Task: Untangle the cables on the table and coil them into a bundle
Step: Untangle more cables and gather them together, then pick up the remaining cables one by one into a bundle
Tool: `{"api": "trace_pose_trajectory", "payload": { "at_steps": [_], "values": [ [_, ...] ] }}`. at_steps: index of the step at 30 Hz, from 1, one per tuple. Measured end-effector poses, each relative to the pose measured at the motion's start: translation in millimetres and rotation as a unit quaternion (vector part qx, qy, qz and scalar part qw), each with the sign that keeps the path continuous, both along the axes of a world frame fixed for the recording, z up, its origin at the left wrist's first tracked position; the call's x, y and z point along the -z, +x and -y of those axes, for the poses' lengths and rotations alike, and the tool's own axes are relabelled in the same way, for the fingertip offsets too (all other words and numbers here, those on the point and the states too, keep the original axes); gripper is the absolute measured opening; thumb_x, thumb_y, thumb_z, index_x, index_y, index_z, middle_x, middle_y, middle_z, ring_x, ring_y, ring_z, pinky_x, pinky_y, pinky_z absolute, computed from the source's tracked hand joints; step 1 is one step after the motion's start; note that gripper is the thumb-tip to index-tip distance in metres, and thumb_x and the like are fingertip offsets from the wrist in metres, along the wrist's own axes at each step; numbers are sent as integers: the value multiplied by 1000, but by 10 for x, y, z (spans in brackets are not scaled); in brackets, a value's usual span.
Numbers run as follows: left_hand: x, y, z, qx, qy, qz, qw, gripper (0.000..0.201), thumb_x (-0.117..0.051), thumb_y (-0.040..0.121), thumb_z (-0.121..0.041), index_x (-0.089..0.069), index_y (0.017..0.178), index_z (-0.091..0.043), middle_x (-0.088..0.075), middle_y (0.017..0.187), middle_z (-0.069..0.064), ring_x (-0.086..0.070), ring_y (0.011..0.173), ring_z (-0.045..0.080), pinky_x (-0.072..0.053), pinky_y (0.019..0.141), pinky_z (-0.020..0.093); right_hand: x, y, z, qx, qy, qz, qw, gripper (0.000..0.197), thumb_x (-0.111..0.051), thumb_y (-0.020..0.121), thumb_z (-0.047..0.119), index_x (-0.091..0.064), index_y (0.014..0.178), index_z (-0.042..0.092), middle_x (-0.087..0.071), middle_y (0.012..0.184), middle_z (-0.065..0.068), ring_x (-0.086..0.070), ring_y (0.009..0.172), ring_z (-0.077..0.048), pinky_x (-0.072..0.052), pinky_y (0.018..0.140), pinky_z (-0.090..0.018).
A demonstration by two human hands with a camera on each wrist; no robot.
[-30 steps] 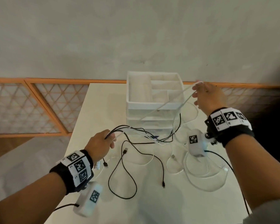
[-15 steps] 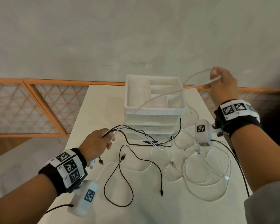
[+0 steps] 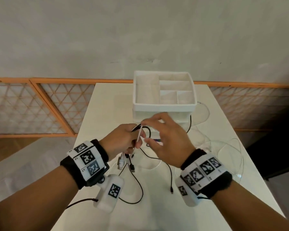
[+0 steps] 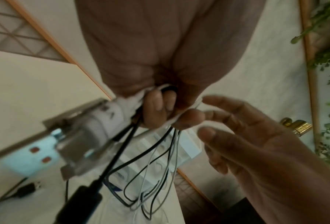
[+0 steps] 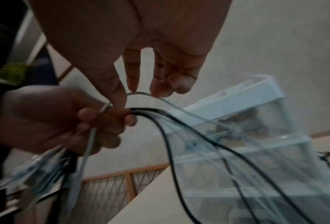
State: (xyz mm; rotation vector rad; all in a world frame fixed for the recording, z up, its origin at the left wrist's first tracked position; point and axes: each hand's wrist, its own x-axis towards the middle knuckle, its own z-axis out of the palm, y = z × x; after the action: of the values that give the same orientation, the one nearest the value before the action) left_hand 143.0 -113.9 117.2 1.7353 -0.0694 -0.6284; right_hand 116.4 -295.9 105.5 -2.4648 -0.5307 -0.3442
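My left hand (image 3: 123, 140) is raised above the table and grips a bunch of black and white cables (image 4: 152, 159). Several plugs (image 3: 122, 161) dangle below the fist. A white cable (image 3: 139, 135) runs up across its fingers and arches over them (image 5: 139, 92). My right hand (image 3: 163, 139) is close beside the left, fingers spread and relaxed. Its fingertips (image 5: 134, 89) touch the top of that white arch without pinching it. A black cable (image 3: 142, 190) trails from the bunch in a loop on the table. Thin white loops (image 3: 240, 155) lie on the right.
A white drawer organiser (image 3: 163, 106) with open top compartments stands just behind my hands at the far middle of the white table (image 3: 107, 114). A loose black plug (image 3: 171, 191) lies near the right wrist. An orange lattice screen (image 3: 40, 105) runs behind the table.
My right hand came down from high on the right, bringing the white cable to the left hand, and has opened. The left hand now holds that cable with the bunch.
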Motion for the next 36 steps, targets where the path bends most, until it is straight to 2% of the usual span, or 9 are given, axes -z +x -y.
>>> {"api": "trace_pose_trajectory", "payload": {
  "at_steps": [3, 6, 14, 19, 23, 27, 29, 32, 36],
  "values": [
    [-2, -64, 14, 4, -43, -16, 999, 20, -44, 102, -13, -52, 85, -7, -52, 57, 7, -27, 48, 15, -25, 44, 23, -38, 13, -109, 3, -10, 4, 1000, 20, -71, 85, 30, -67, 105, 32, -52, 111, 9, -58, 70, -11, -53, 64, -35],
    [39, -88, -64, -22, -22, 31, 999, 22, -44, 104, -15, -53, 86, -5, -63, 63, 14, -39, 52, 17, -33, 46, 23, -46, 71, -10, -11, -8, -32, 999, 8, -75, 82, 32, -68, 85, 29, -52, 100, 10, -48, 69, 3, -48, 67, -34],
    [105, -168, -108, 60, 75, 140, 985, 28, -39, 105, -23, -56, 96, -3, -73, 75, 8, -65, 76, 20, -51, 86, 46, -138, 102, -23, -38, -11, -72, 997, 16, -83, 76, 26, -69, 84, 25, -55, 77, 10, -45, 64, 4, -36, 64, -24],
    [132, -241, -52, 37, 84, 153, 984, 28, -38, 105, -27, -57, 100, -7, -51, 54, -12, -46, 46, 7, -41, 51, 21, -119, 16, -194, -55, 24, -151, 987, 56, -79, 78, 16, -51, 126, 27, -54, 72, 11, -50, 64, -1, -43, 64, -18],
    [55, -342, -105, 74, 130, 213, 966, 38, -45, 101, -41, -67, 78, -21, -44, 49, -12, -39, 46, 3, -32, 52, 13, 179, 35, -103, -42, -26, -157, 986, 9, -71, 75, 29, -65, 82, 31, -53, 65, 16, -50, 64, -3, -45, 66, -27],
    [-75, -336, -331, 60, 97, 157, 981, 43, -43, 101, -39, -75, 86, -15, -34, 47, -12, -30, 40, 4, -27, 42, 9, 495, 199, 365, 93, -211, -314, 921, 24, -61, 81, 51, -54, 66, 34, -64, 83, 6, -61, 83, -21, -49, 73, -32],
    [-55, -323, -507, 133, 169, 154, 964, 36, -44, 102, -36, -76, 93, -21, -43, 49, -14, -38, 45, 2, -32, 48, 9, 525, 297, 733, 173, -234, -321, 901, 20, -59, 86, 47, -61, 74, 31, -70, 96, -4, -64, 92, -30, -51, 78, -35],
    [211, -322, -618, 224, 319, 145, 909, 28, -46, 101, -37, -72, 105, -28, -57, 68, -7, -46, 61, 5, -37, 61, 15, 519, 325, 1032, 284, -80, -143, 945, 9, -64, 87, 31, -69, 94, 29, -73, 86, -9, -68, 86, -33, -52, 79, -36],
    [678, -367, -543, 117, 373, 128, 911, 26, -48, 100, -28, -66, 92, -12, -65, 81, 14, -59, 74, 26, -48, 73, 34, 761, 117, 815, 261, 3, -164, 951, 65, -70, 87, 22, -41, 144, 31, -70, 112, -9, -66, 97, -28, -51, 89, -38]
  ]
}}
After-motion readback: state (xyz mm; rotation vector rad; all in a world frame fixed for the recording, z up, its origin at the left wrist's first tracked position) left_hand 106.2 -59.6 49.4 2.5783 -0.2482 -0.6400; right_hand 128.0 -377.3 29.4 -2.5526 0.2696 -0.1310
